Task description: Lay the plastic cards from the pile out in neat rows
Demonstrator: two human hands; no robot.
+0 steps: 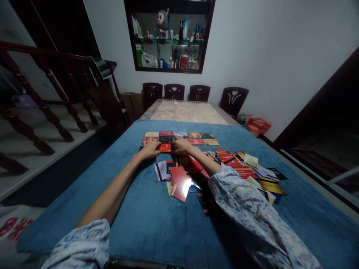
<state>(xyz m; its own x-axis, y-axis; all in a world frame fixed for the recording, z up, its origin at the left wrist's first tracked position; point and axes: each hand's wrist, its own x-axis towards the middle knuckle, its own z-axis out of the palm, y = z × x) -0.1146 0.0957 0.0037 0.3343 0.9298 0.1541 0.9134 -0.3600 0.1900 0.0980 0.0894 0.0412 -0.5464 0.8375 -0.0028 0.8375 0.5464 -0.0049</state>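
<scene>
Mostly red card (165,148), oblong, yellow markings — blue cloth (123,216) beneath

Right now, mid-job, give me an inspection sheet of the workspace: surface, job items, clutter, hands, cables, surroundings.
Surface: blue cloth in front, pale tabletop beyond it.
Job's things: cards in rows near the cloth's far edge; a red card lies between the hands.
Clutter: loose cards overlap at random under and beside the right forearm; a smaller heap lies nearer, a bright glare on its red top card.
Hands: left hand at the red card's left end, right hand at its right end; firmness of grip cannot be told.
Cables: nothing seen.
Surroundings: dark chairs and a wall cabinet ahead, wooden railing on the left.
</scene>
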